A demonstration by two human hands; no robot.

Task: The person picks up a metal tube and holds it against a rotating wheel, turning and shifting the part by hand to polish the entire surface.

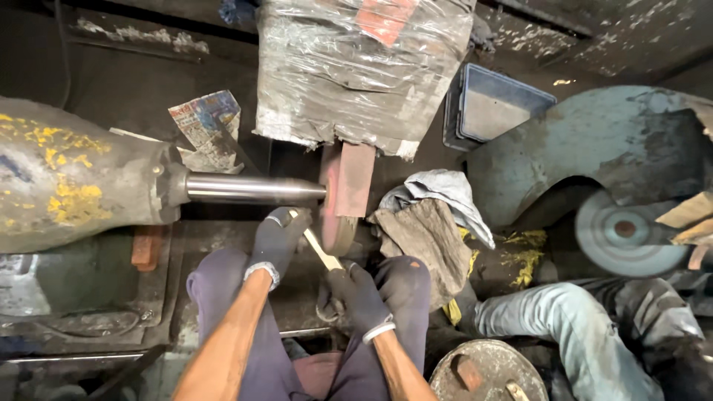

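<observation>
The left hand (276, 239), wearing a dark glove, is gripping the far end of a narrow pale strip (321, 250), with its fingers closed around that end. The right hand (359, 295), also gloved, is clamping the near end of the same strip in a closed fist. The strip is running diagonally between the two hands, from far left to near right, and its far portion is lying just beside the left face of the pinkish grinding wheel (333, 208); whether it is touching the wheel cannot be determined.

The grinding wheel is sitting on the right end of a polished steel shaft (252, 188). The shaft is projecting to the right from a large grey motor housing (70, 174) marked with yellow blotches, which is occupying the left of the scene. Directly beyond the wheel, a bulky block wrapped in clear plastic film (360, 70) is standing at the far centre.

The person's knees, in purple trousers (223, 286), are framing both hands from the near side. A bundle of grey and brown rags (427, 223) is lying just right of the wheel. A blue tray (494, 108) is resting at the far right of the plastic-wrapped block. A crumpled printed paper (204, 122) is lying beyond the shaft. At the right, a second person's leg in light blue trousers (564, 327) is extending into view below a blue-grey guard (594, 145) with a grey disc (627, 232). A round rusty metal lid (486, 371) is sitting at the near edge.
</observation>
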